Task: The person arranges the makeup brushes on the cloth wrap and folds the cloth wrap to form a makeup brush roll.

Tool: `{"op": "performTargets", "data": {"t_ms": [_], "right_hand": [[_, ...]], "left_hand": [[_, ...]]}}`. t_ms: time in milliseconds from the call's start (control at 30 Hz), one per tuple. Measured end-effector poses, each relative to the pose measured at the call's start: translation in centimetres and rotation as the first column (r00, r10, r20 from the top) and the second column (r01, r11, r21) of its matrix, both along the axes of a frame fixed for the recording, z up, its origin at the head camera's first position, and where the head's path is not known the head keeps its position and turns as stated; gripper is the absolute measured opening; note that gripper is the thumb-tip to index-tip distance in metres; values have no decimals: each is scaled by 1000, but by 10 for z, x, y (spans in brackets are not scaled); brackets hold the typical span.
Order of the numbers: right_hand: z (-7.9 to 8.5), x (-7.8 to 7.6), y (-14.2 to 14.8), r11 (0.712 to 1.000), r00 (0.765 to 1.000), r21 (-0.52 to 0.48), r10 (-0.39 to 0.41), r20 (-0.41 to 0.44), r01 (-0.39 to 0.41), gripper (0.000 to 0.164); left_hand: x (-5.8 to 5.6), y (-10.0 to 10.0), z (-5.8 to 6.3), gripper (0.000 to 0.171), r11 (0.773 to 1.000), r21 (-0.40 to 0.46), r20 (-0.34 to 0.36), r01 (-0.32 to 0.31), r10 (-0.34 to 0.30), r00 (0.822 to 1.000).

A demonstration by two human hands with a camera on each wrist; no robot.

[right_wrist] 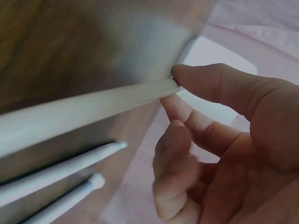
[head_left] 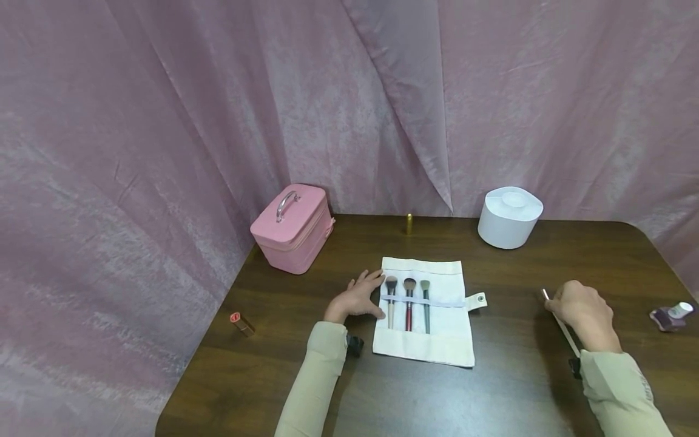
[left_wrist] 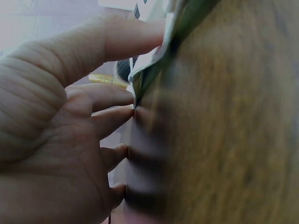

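A white cloth brush roll [head_left: 448, 349] lies unrolled with three makeup brushes [head_left: 409, 306] tucked under its strap. My left hand [head_left: 357, 298] rests at its left edge, fingers spread. In the left wrist view the thumb [left_wrist: 126, 39] touches the cloth [left_wrist: 156, 58], and the fingertips meet the wooden tabletop. To the right of the roll, my right hand [head_left: 585, 308] pinches a slim, pale makeup brush [right_wrist: 93, 106] near one end between thumb and index finger. Its bristles are out of sight. Two more pale handles [right_wrist: 60, 170] lie below it in the right wrist view.
A pink vanity case [head_left: 289, 233] stands back left, a white lidded container [head_left: 508, 221] back right. Between them is a small gold tube [head_left: 409, 223]. A lipstick [head_left: 242, 323] lies at left, a dark nail polish bottle [head_left: 670, 317] at right. Pink curtains hang behind the table.
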State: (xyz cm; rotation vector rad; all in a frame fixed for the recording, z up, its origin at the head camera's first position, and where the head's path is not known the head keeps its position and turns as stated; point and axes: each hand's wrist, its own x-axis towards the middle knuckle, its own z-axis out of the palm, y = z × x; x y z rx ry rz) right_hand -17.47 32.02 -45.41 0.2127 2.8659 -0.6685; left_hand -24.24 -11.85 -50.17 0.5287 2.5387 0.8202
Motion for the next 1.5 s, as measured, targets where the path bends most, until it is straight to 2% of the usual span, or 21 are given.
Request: {"op": "performTargets", "data": {"t_ms": [133, 267, 467, 633, 867, 967, 1067, 1500], "right_hand": [[8, 0, -6, 1000, 998, -23, 5, -62, -6, 22], [13, 1, -14, 999, 987, -46, 12, -161, -19, 19], [24, 2, -29, 997, 946, -66, 22, -324, -46, 18], [33, 0, -39, 992, 916, -108, 12, -401, -60, 17], [39, -3, -57, 977, 891, -211, -76, -448, -22, 20], [40, -7, -66, 966, 870, -258, -119, -479, -10, 20], [40, -11, -76, 955, 848, -295, -141, -511, -19, 19], [41, -21, -111, 887, 788, -459, -243, -565, -56, 14]], "left_hand": [[1, 0, 2, 93, 1000, 5, 2, 0, 0, 1000], [1, 0, 2, 93, 1000, 3, 2, -3, 3, 1000], [0, 0, 0, 92, 1000, 1, -2, -1, 1, 1000], [0, -1, -1, 92, 1000, 6, -1, -1, 1, 1000], [1, 0, 0, 92, 1000, 9, 1, -2, 2, 1000], [1, 0, 0, 92, 1000, 12, 3, -6, 6, 1000], [1, 0, 0, 91, 1000, 16, 4, -7, 7, 1000], [0, 0, -2, 93, 1000, 11, 1, -9, 9, 1000]]}}
